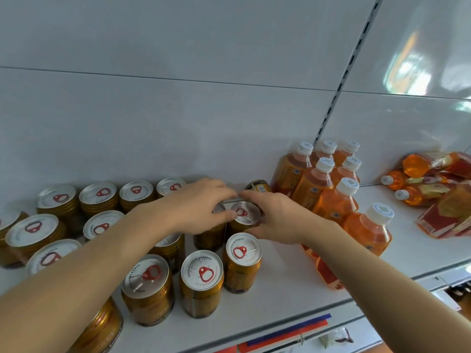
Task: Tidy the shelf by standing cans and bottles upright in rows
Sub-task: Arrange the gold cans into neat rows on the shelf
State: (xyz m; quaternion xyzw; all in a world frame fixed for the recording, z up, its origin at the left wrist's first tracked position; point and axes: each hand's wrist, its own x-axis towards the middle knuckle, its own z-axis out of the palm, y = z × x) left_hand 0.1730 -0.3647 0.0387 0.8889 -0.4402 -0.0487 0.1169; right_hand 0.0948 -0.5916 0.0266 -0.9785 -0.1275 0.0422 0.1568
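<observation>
Head view: right hand [274, 217] curled round an upright gold can [245, 217] mid-shelf [288, 284], left hand [197, 205] gripping the neighbouring can, mostly hidden. Other cans [201, 281] standing in rows; upright bottles [339, 197] right, fallen bottles [418, 179] farther right.

Head view, close above shelf [293, 284]

shelf [288, 281] front centre: bare strip between upright cans [201, 282] and standing bottles [339, 197], open to the edge | left: cans packed close, narrow gaps | back: one tipped can [258, 186] against the wall | far right: fallen bottles [433, 189] heaped, blocking
</observation>
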